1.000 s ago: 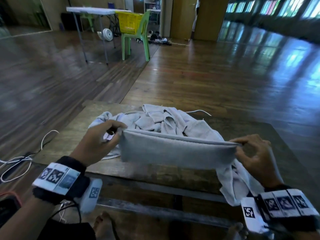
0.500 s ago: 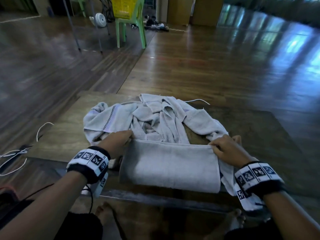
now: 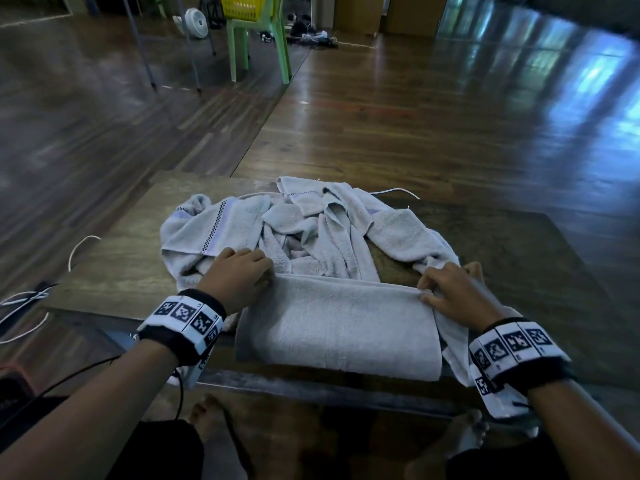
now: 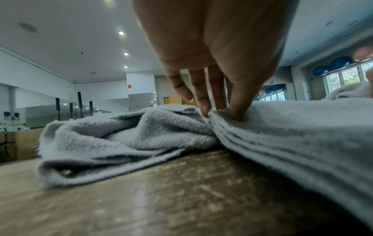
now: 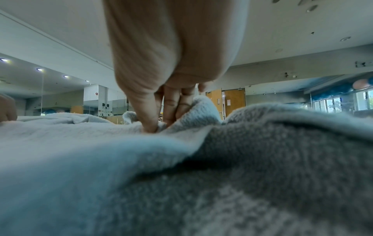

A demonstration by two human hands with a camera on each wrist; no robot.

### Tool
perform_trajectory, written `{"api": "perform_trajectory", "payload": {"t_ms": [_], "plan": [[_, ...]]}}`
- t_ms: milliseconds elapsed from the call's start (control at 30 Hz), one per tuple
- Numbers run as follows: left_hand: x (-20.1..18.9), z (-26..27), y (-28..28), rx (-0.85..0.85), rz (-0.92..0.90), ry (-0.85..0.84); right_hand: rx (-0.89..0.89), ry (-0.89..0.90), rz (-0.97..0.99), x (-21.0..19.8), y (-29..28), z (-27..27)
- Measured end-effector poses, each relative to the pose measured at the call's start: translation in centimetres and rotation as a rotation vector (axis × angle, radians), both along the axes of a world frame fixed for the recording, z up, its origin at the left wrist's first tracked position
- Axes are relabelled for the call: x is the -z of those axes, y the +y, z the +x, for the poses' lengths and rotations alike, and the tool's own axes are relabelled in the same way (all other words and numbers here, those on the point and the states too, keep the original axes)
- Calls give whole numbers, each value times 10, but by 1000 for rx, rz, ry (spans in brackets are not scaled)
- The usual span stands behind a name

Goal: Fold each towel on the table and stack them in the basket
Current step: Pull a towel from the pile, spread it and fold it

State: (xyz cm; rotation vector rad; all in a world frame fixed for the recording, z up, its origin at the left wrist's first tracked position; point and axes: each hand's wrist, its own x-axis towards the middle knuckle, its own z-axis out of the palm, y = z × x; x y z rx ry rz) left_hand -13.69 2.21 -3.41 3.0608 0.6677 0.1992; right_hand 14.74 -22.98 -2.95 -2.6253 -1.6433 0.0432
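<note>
A grey towel [image 3: 339,327], folded into a wide band, lies flat at the near edge of the wooden table [image 3: 114,268]. My left hand [image 3: 261,270] pinches its far left corner; the left wrist view shows the thumb on top and the fingers [image 4: 203,103] behind the layered edge [image 4: 282,131]. My right hand [image 3: 427,293] pinches the far right corner, thumb and fingers [image 5: 149,121] dug into the cloth [image 5: 80,143]. Behind lies a crumpled pile of grey towels [image 3: 304,230]. The yellow basket [image 3: 242,6] sits on a green chair far across the room.
One loose towel [image 3: 453,344] hangs over the table's near edge under my right wrist. White cables [image 3: 79,247] trail off the table's left side onto the floor. A folding table's legs [image 3: 138,39] and a small fan [image 3: 195,22] stand beside the green chair [image 3: 263,46].
A second ago both hands held the folded towel up in the air. They lowered it onto the table's near edge and keep hold of its far corners.
</note>
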Motion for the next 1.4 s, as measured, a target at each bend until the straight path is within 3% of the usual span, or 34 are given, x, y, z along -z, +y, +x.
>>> {"api": "perform_trajectory", "payload": {"t_ms": [467,733,1033,1400], "plan": [[0,1,3,-25,-66,-51,-27,-28,93,-2,3,-7],[6,30,-25,101,-25,-43,-144,-43,-45,4,27,-30],[8,56,-38,179,37,-29,-117,2,-12,2,40,-33],[4,55,-34,45,-97,-23,-41,58,57,6,43,-23]]}}
